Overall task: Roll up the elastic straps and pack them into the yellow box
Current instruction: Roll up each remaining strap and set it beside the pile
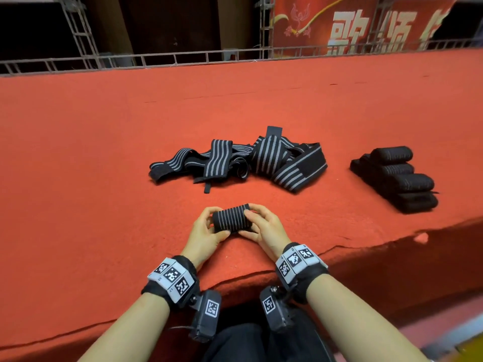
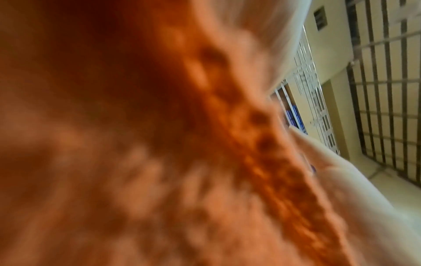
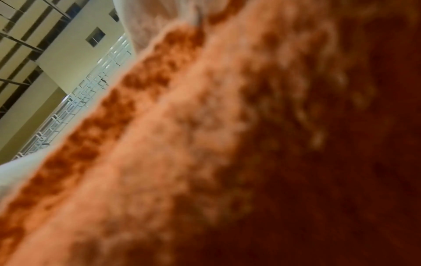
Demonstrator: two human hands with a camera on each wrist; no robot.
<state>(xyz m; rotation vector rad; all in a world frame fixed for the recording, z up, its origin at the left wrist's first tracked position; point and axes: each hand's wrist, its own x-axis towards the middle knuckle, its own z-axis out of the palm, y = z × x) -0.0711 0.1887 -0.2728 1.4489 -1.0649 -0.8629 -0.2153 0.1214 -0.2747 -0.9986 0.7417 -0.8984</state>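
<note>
In the head view a rolled black strap with grey stripes (image 1: pixel 232 218) lies near the front edge of the red carpeted surface (image 1: pixel 104 142). My left hand (image 1: pixel 206 228) grips its left end and my right hand (image 1: pixel 264 226) grips its right end, thumbs under the roll. Beyond it lies a tangled heap of loose striped straps (image 1: pixel 243 160). Several rolled straps (image 1: pixel 397 178) are stacked at the right. No yellow box is in view. Both wrist views show only blurred red carpet (image 2: pixel 159 162) (image 3: pixel 227 144) close up.
The carpeted surface drops off at its front edge (image 1: pixel 366 246) right before my wrists. A metal truss rail (image 1: pixel 183 58) runs along the far edge, with a red banner (image 1: pixel 366 24) behind it at the back right.
</note>
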